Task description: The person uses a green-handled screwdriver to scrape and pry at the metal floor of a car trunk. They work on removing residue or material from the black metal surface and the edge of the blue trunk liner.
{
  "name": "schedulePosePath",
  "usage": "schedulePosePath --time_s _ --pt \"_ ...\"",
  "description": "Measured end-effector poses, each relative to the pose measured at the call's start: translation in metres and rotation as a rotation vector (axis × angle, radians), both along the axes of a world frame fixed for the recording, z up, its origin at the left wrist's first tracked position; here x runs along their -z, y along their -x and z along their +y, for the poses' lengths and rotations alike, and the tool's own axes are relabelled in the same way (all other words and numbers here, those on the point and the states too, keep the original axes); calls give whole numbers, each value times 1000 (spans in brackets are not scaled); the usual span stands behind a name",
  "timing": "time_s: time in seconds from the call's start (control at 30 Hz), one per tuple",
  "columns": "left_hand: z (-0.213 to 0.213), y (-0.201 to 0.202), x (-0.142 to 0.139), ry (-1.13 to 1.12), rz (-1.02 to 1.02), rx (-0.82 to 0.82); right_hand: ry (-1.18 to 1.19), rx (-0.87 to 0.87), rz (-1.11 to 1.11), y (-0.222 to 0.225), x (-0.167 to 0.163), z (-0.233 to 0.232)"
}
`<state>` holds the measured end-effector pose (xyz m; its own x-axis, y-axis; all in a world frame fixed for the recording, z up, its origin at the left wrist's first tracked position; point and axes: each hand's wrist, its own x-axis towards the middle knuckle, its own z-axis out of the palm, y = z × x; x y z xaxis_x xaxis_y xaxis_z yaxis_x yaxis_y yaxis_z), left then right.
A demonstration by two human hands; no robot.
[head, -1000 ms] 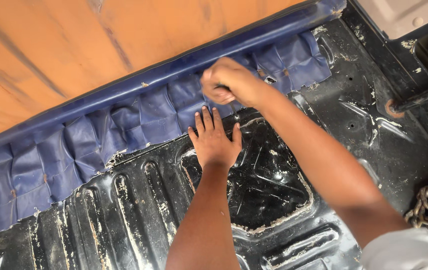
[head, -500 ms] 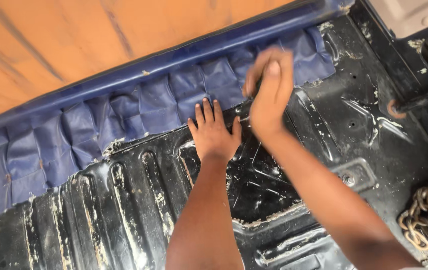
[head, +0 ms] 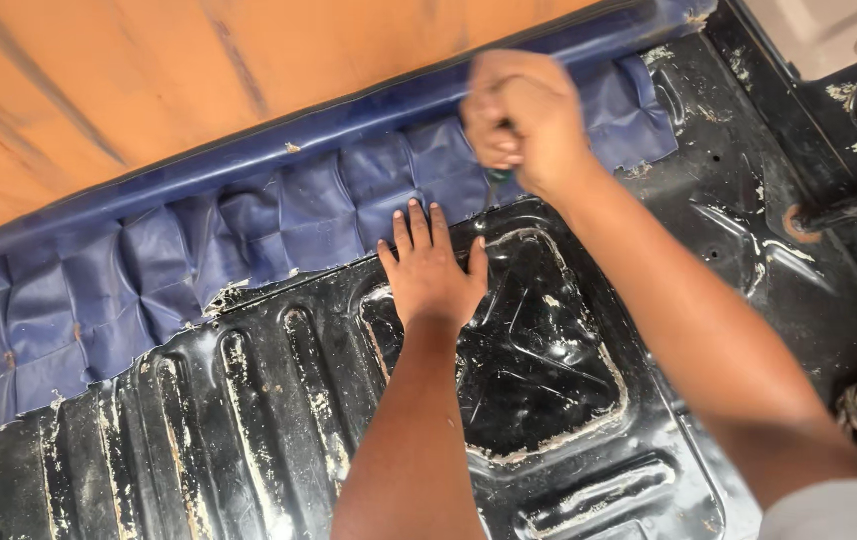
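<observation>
My left hand [head: 432, 268] lies flat, fingers spread, on a black pressed-metal panel [head: 248, 400], at the upper edge of its raised square section. My right hand [head: 520, 118] is closed in a fist just above it, over the blue quilted vinyl strip [head: 278, 215] where it meets the panel. A small dark green tip [head: 498, 176] pokes out under the fist; the rest of that tool is hidden. The hand is motion-blurred.
Orange-brown wooden surface [head: 148, 70] lies beyond the blue rolled edge [head: 348, 130]. The panel has ribs and flaking white residue. A rusty chain [head: 856, 410] sits at the right edge. Black metal framing [head: 848, 130] fills the upper right.
My right hand rose with its fingers loosened half a second ago, then closed into a fist again over the blue strip. The left hand stayed pressed on the panel.
</observation>
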<state>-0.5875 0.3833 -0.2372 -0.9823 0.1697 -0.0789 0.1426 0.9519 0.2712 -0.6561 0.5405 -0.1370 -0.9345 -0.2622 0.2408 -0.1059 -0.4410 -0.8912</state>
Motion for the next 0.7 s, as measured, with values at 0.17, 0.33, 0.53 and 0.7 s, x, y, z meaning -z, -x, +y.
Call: schedulePosePath --time_s 0.17,0.33,0.53,0.7 --pt "0 -3 1 0 27 1 -19 391 169 -45 9 -39" --pt "2 -5 -1 2 -12 7 102 995 249 -39 17 -66" --pt "2 -2 -1 -14 21 6 135 818 30 -34 -9 -26" --pt "-1 -2 -2 -11 1 3 -309 23 -69 -19 -33 0"
